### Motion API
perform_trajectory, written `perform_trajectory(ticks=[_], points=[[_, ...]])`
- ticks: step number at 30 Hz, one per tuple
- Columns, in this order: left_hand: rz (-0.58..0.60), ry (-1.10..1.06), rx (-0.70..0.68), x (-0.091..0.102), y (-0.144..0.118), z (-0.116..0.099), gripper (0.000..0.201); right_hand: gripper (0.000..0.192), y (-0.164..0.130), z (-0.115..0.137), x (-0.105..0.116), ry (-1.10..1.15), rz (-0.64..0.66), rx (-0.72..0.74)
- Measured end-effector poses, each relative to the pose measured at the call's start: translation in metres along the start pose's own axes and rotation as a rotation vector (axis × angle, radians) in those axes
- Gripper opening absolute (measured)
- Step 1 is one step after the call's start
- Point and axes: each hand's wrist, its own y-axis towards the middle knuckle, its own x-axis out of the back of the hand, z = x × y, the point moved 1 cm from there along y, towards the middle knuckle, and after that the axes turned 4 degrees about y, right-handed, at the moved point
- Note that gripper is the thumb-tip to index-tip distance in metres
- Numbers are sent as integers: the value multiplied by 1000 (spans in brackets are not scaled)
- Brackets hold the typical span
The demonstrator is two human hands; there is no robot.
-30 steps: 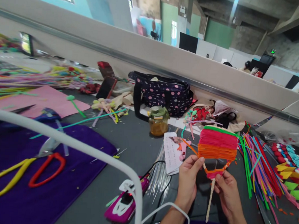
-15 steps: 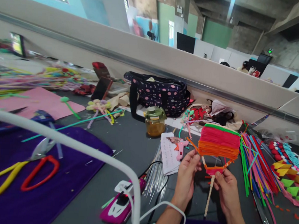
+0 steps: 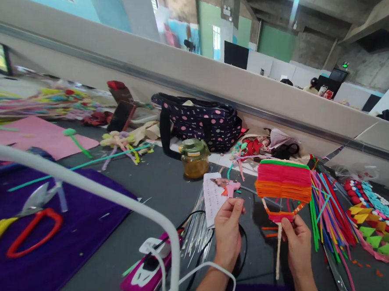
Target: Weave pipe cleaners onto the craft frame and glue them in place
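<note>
The grey worktop (image 3: 166, 183) is crowded: a purple felt mat (image 3: 59, 251) lies at the near left, a dark polka-dot fabric bag (image 3: 199, 121) stands at the back, and a sheaf of long coloured pipe cleaners (image 3: 329, 206) lies at the right. A green-lidded glass jar of amber stuff (image 3: 194, 159) stands in front of the bag. Held up above the worktop, between jar and sheaf, is the small woven fan of pink, orange and green pipe cleaners on a pale stem frame (image 3: 283, 186). The right hand (image 3: 296, 241) is clamped on it just below the weave, thumb and fingers pinching the frame where the stem begins. The left hand (image 3: 228, 229) is apart from the fan, its fingertips pinched together on what looks like a thin strand running towards the weave; the strand is too fine to make out surely. To wind well, it seems best to keep the right-hand grip firm and low so the frame does not twist, draw the strand taut before each pass, and lay every row snug against the last so no gap opens in the bands.
</note>
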Motion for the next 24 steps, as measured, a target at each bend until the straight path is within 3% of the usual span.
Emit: perform_trajectory(ticks=[5, 8, 14, 17, 21, 24], points=[[-33, 120, -232, 1, -3, -7, 27, 26, -5, 7, 4, -227, -28, 124], [6, 213, -273, -1, -5, -6, 18, 25, -6, 10, 7, -436, -124, 268], [142, 214, -189, -16, -6, -5, 24, 15, -5, 19, 12, -724, -200, 634], [265, 156, -139, -29, -6, -11, 41, 17, -3, 21, 14, -802, -202, 751], [387, 134, -58, -42, -3, -22, 24, 12, 1, 19, 17, -903, -190, 895], [434, 62, 63, -42, -1, -24, 34, 19, 3, 17, 18, -966, -173, 955]])
